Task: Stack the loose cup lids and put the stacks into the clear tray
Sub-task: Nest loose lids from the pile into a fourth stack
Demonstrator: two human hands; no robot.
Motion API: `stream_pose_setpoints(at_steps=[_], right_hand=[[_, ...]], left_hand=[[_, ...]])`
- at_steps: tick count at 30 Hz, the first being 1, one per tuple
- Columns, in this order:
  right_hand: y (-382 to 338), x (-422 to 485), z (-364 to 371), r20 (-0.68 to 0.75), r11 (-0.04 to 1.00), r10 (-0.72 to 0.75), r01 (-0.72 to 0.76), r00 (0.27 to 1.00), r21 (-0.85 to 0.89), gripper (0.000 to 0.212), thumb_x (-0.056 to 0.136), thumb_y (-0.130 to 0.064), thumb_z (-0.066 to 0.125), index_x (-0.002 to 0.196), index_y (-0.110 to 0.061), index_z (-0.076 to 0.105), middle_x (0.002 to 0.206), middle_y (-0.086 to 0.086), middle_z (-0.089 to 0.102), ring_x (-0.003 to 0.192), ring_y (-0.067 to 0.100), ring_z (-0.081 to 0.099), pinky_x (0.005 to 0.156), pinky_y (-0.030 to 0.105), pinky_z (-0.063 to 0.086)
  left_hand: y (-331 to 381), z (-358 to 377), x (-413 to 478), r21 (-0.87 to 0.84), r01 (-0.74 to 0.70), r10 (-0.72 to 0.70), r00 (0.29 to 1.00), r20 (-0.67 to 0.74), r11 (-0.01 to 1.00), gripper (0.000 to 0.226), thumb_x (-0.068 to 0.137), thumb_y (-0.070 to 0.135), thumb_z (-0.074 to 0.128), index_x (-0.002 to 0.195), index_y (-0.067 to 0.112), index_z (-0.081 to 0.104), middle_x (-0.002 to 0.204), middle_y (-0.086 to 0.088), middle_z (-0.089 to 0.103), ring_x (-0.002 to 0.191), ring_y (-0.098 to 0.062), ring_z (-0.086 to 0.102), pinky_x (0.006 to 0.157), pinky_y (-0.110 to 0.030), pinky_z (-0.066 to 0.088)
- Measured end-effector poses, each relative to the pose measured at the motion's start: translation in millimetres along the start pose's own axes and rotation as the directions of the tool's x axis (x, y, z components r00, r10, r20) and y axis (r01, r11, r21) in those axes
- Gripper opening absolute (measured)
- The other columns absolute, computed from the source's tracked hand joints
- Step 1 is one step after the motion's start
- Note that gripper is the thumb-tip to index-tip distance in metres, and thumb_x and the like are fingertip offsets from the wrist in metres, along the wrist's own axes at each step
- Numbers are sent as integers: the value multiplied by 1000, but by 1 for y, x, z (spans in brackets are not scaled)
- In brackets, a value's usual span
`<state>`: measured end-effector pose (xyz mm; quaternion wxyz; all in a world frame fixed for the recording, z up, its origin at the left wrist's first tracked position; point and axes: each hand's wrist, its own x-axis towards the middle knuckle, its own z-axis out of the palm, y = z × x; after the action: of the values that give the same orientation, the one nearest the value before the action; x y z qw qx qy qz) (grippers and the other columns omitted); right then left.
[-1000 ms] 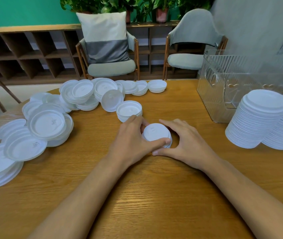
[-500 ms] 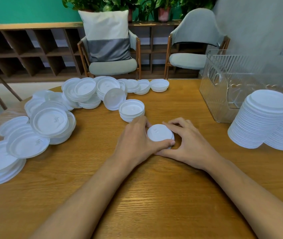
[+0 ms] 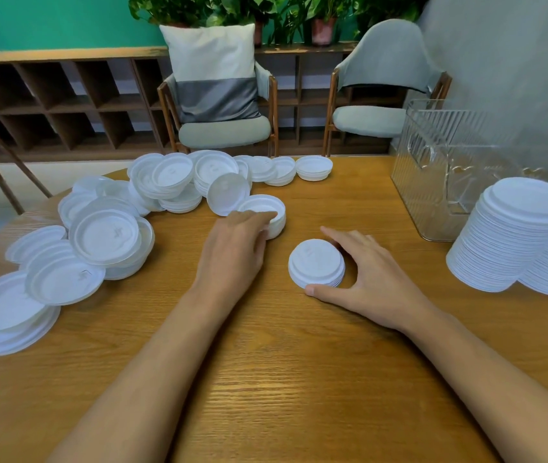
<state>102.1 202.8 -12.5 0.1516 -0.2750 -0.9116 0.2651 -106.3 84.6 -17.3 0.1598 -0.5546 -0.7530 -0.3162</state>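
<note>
A short stack of white lids (image 3: 316, 262) stands on the wooden table (image 3: 299, 379), dome side up. My right hand (image 3: 366, 279) cups it, thumb at its near edge and fingers behind it. My left hand (image 3: 235, 248) reaches to a second short stack of upturned lids (image 3: 265, 208) farther back and grasps its near rim. Many loose lids (image 3: 105, 235) lie scattered across the left and back of the table. The clear tray (image 3: 433, 182) stands at the right.
Two tall stacks of white lids (image 3: 513, 235) stand at the right edge, in front of the clear tray. Two chairs, a shelf unit and potted plants are beyond the far table edge.
My left hand let go of the short stack and moved back and left onto the upturned stack. My right hand stays around the short stack.
</note>
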Motion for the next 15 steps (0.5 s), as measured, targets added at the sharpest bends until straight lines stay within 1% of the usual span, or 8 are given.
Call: stream_pose_setpoints(at_steps=[2, 4, 6, 7, 10, 11, 13, 15], right_hand=[[-1, -1, -1, 1, 1000, -4, 4, 1000, 3, 100, 75, -68, 79, 158, -38, 34, 137, -20, 46, 127, -1, 34, 104, 26, 31], [0, -1, 0, 3, 1000, -13, 13, 1000, 6, 97, 76, -66, 80, 157, -38, 36, 138, -20, 46, 124, -5, 31, 100, 20, 27], [1, -1, 0, 1, 1000, -27, 27, 1000, 4, 96, 76, -66, 80, 157, -38, 37, 138, -20, 46, 123, -6, 31, 94, 11, 26], [1, -1, 1, -1, 1000, -30, 30, 1000, 6, 95, 76, -67, 80, 156, -38, 38, 138, -20, 45, 124, -6, 31, 93, 9, 26], [3, 0, 2, -5, 1000, -29, 29, 1000, 4, 90, 75, -67, 80, 152, -38, 43, 133, -22, 47, 123, -3, 36, 96, 12, 31], [3, 0, 2, -10, 1000, -29, 29, 1000, 4, 87, 75, -66, 81, 150, -38, 46, 131, -22, 47, 122, -3, 37, 95, 10, 31], [4, 1, 2, -19, 1000, -29, 29, 999, 2, 85, 75, -64, 82, 148, -36, 48, 132, -22, 46, 122, -3, 37, 92, 5, 29], [4, 1, 3, -33, 1000, -29, 29, 999, -1, 85, 76, -62, 83, 148, -33, 49, 133, -21, 46, 123, -3, 38, 92, 5, 29]], left_hand=[[-3, 2, 1, -14, 14, -14, 1000, 19, 1000, 32, 93, 0, 70, 121, 13, 77, 108, -6, 77, 101, -33, 70, 82, -47, 56], [-2, 1, 3, -23, 20, -20, 1000, 4, 1000, 31, 92, 1, 70, 119, 15, 78, 108, -4, 77, 101, -31, 70, 82, -48, 56], [-3, 0, 3, -29, 26, -26, 999, -23, 999, 30, 90, -1, 73, 115, 16, 79, 104, -2, 77, 98, -28, 70, 81, -47, 56], [-3, 0, 3, -35, 30, -31, 999, -38, 999, 29, 89, -1, 75, 112, 16, 79, 102, -1, 76, 95, -27, 71, 80, -46, 56], [-1, -3, 3, -57, 32, -37, 996, -85, 998, 25, 86, 3, 81, 108, 15, 78, 97, 1, 76, 90, -24, 71, 79, -46, 56], [0, -4, 3, -85, 28, -37, 993, -108, 996, 25, 86, 5, 82, 108, 15, 78, 96, 2, 75, 89, -21, 70, 79, -45, 56], [7, -7, 3, -192, 17, -47, 987, -151, 981, 24, 89, 8, 82, 112, 14, 76, 95, 3, 73, 87, -14, 67, 79, -37, 57], [18, -10, 1, -333, 22, -81, 983, -164, 943, 27, 90, 12, 81, 116, 15, 75, 95, 6, 71, 87, -9, 65, 80, -25, 56]])
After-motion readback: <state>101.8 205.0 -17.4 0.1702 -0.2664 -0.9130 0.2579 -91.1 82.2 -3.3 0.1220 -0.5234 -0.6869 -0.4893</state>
